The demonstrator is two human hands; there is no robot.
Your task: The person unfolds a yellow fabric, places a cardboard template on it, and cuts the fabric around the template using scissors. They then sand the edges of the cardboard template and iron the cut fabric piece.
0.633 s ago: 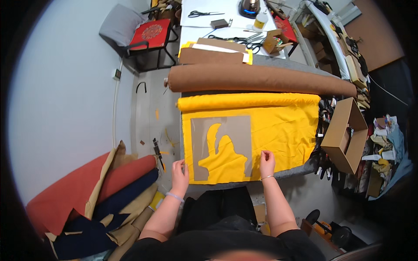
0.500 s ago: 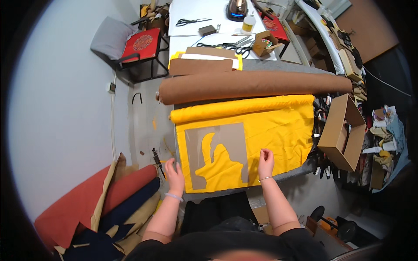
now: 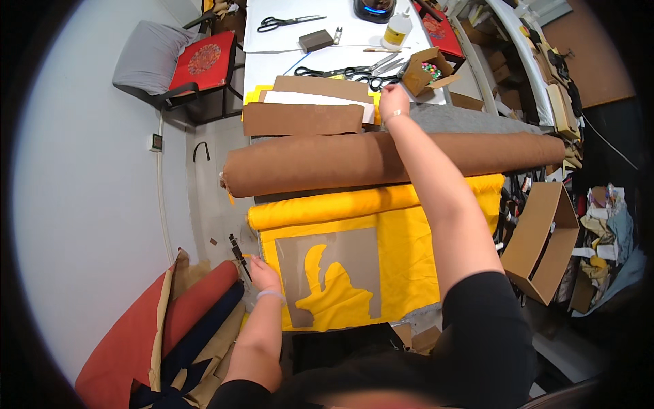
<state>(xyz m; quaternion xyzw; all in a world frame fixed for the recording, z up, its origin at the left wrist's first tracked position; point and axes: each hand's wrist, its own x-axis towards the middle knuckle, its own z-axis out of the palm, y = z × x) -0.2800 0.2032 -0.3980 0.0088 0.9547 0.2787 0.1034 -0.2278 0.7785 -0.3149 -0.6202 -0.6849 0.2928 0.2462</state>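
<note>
My right hand (image 3: 394, 103) is stretched far across the table, its fingers curled down beside the black handles of a pair of scissors (image 3: 376, 83). Its own back hides the fingertips, so I cannot see what they grip. Loosely spread, the fingers of my left hand (image 3: 264, 274) are at the left edge of the yellow fabric (image 3: 409, 273), holding nothing. On that fabric lies a flat grey-brown cardboard template (image 3: 357, 252). Through its curved cut-out the yellow shows.
A thick brown fabric roll (image 3: 306, 163) lies across the table under my right forearm. Beyond it are brown cut pieces (image 3: 300, 121), more scissors (image 3: 289, 22), a glue bottle (image 3: 397, 31) and a small cardboard box (image 3: 419, 75). An open carton (image 3: 535, 238) stands right; fabric rolls (image 3: 163, 320) lean left.
My right hand has moved from above the yellow fabric, forward over the brown roll to the scissors. My left hand stays by the fabric's left edge. The view has shifted slightly.
</note>
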